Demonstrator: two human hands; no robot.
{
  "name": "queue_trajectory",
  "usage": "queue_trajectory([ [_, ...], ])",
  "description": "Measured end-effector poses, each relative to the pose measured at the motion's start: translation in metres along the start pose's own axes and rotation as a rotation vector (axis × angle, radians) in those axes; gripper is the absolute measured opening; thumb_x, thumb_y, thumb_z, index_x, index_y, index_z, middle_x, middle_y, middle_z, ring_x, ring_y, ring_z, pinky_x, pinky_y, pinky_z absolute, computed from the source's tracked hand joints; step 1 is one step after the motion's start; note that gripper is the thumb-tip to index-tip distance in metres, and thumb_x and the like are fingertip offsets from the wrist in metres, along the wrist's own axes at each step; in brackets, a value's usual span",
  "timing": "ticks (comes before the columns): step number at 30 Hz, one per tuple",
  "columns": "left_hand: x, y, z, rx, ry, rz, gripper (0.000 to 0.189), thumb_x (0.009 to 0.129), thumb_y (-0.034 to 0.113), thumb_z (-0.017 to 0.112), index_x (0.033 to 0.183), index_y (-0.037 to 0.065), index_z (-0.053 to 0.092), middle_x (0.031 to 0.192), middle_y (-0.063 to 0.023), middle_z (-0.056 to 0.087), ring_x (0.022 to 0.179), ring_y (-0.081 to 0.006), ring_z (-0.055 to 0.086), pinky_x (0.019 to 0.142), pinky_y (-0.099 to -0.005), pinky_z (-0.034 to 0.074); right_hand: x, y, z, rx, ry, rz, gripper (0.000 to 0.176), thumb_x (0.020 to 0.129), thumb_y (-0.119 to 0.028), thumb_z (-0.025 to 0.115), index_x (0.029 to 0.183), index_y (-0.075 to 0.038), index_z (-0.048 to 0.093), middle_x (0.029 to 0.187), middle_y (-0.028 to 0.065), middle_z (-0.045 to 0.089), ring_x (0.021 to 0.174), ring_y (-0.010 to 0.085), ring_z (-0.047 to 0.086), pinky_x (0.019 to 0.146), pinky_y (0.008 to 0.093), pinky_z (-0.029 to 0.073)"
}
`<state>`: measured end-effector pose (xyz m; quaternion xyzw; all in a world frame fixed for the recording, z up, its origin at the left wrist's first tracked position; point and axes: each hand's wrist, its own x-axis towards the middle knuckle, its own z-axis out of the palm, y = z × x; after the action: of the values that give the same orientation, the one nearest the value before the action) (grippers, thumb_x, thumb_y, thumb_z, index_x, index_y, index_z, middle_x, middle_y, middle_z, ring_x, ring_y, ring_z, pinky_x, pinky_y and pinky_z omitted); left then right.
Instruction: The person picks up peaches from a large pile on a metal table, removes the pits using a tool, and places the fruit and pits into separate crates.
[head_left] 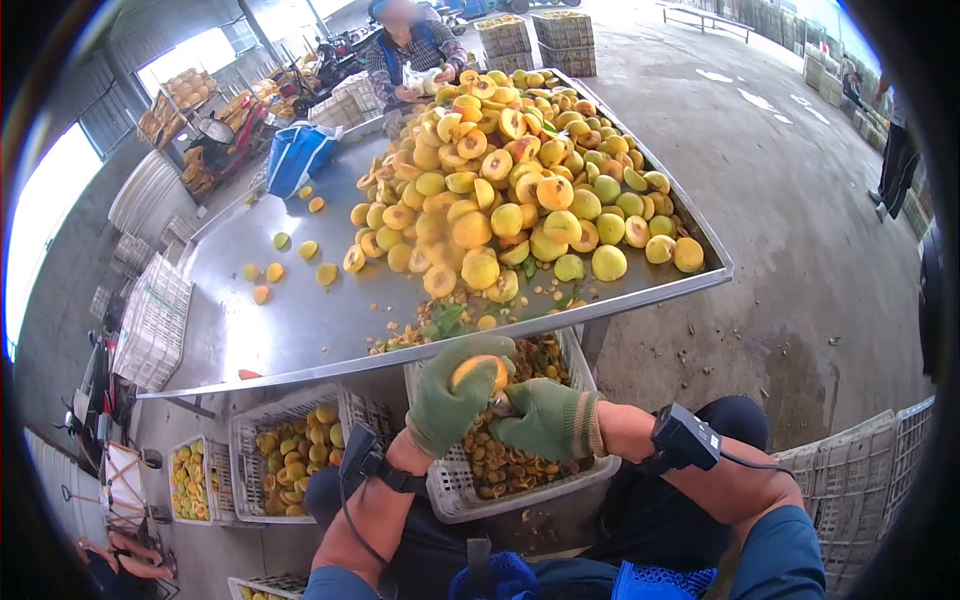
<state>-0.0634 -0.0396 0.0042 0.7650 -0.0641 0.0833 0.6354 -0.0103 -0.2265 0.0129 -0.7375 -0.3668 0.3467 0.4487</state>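
My left hand [445, 395], in a green knit glove, is closed around a cut yellow peach [480, 373]. My right hand [548, 418], gloved the same way, is closed close against it; a small shiny tip shows at its fingers, but most of what it holds is hidden. Both hands are above a white plastic crate [462, 490] holding brown pits and scraps [515, 470]. In front of them, a large heap of peaches [490, 180], many cut in halves, lies on a metal table [300, 310].
Crates of peaches [300, 450] stand at left, and stacked crates [850, 480] at right. The table has a raised rim [640, 297]. A blue bag [298, 160] lies at its far left. Across it, a person [415, 50] holds a whitish object. Another person [895, 150] stands far right.
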Motion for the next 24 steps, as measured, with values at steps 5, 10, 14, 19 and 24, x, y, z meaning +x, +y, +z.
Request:
queue_trajectory([
  [5,-0.003,0.006,0.000,-0.067,-0.013,0.052,0.029,0.098,0.013,0.060,0.122,-0.001,0.066,0.118,-0.0117,0.071,0.105,-0.0177,0.068,0.095,-0.0333,0.054,-0.008,-0.026,-0.013,0.221,-0.182,0.146,0.024,0.089,-0.024,0.066,0.097,-0.002,0.070,0.076,0.0058,0.067,0.068,0.0160,0.062,0.063,0.0333,0.050],
  [10,-0.001,0.000,-0.004,-0.165,-0.008,0.055,0.034,0.100,0.017,0.061,0.128,-0.001,0.063,0.119,-0.0116,0.070,0.108,-0.0177,0.066,0.096,-0.0325,0.053,-0.006,-0.026,-0.015,0.453,-0.231,0.184,0.024,0.089,-0.027,0.069,0.093,-0.003,0.069,0.072,0.0021,0.065,0.065,0.0110,0.060,0.058,0.0293,0.048],
  [14,0.000,0.001,0.000,-0.211,0.038,0.052,0.045,0.101,0.023,0.060,0.138,-0.002,0.055,0.115,-0.0109,0.070,0.107,-0.0176,0.065,0.096,-0.0323,0.052,-0.007,-0.027,-0.021,0.436,-0.226,0.194,0.026,0.090,-0.028,0.070,0.085,-0.003,0.068,0.063,0.0018,0.059,0.050,0.0125,0.056,0.043,0.0290,0.044],
  [19,-0.008,0.003,0.011,-0.271,0.083,0.145,0.047,0.101,0.025,0.060,0.140,0.000,0.053,0.118,-0.0127,0.069,0.106,-0.0186,0.066,0.093,-0.0329,0.053,-0.009,-0.018,-0.018,0.817,-0.426,0.238,0.020,0.093,-0.025,0.066,0.086,-0.006,0.066,0.057,-0.0029,0.049,0.041,0.0081,0.045,0.036,0.0257,0.034],
  [24,-0.014,-0.003,0.023,-0.305,0.203,0.188,0.050,0.101,0.029,0.060,0.143,0.002,0.048,0.127,-0.0168,0.066,0.109,-0.0207,0.066,0.091,-0.0327,0.054,-0.008,-0.002,-0.010,1.131,-0.636,0.169,0.022,0.099,-0.027,0.061,0.091,-0.006,0.063,0.055,-0.0052,0.045,0.035,0.0072,0.039,0.031,0.0231,0.029],
])
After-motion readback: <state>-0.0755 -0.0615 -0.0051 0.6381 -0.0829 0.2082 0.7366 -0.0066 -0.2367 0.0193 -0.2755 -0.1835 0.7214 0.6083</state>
